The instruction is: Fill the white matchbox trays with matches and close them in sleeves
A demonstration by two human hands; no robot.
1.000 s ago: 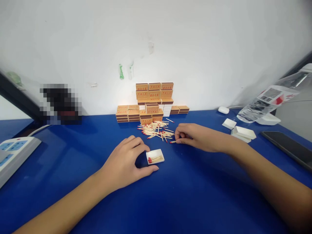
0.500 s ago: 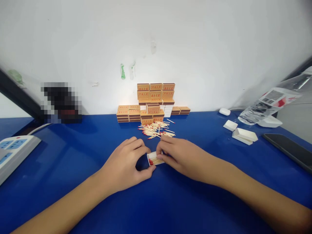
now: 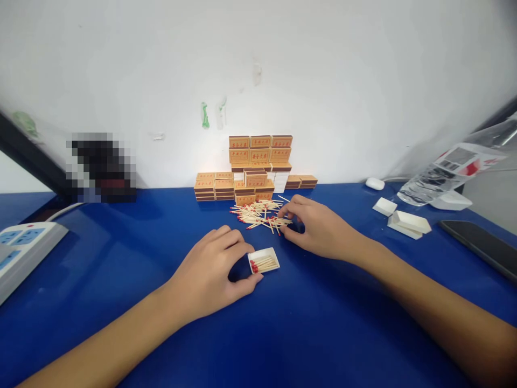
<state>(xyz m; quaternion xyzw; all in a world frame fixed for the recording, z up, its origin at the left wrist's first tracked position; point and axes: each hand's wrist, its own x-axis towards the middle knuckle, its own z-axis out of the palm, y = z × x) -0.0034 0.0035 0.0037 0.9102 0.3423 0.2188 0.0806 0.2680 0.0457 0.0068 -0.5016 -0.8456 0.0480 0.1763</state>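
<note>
The left hand point(image 3: 214, 267) holds a white tray point(image 3: 263, 253) only partly filled with matches point(image 3: 264, 264) on the counter point(image 3: 291, 334), while many lie loose in a pile point(image 3: 254, 213) by the right hand point(image 3: 317, 223), its grip slightly parted.

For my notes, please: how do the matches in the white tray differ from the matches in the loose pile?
The tray matches lie roughly side by side, heads toward the left hand; the pile matches point many ways. The tray matches are few, the pile matches many. Both have red heads and pale sticks.
</note>
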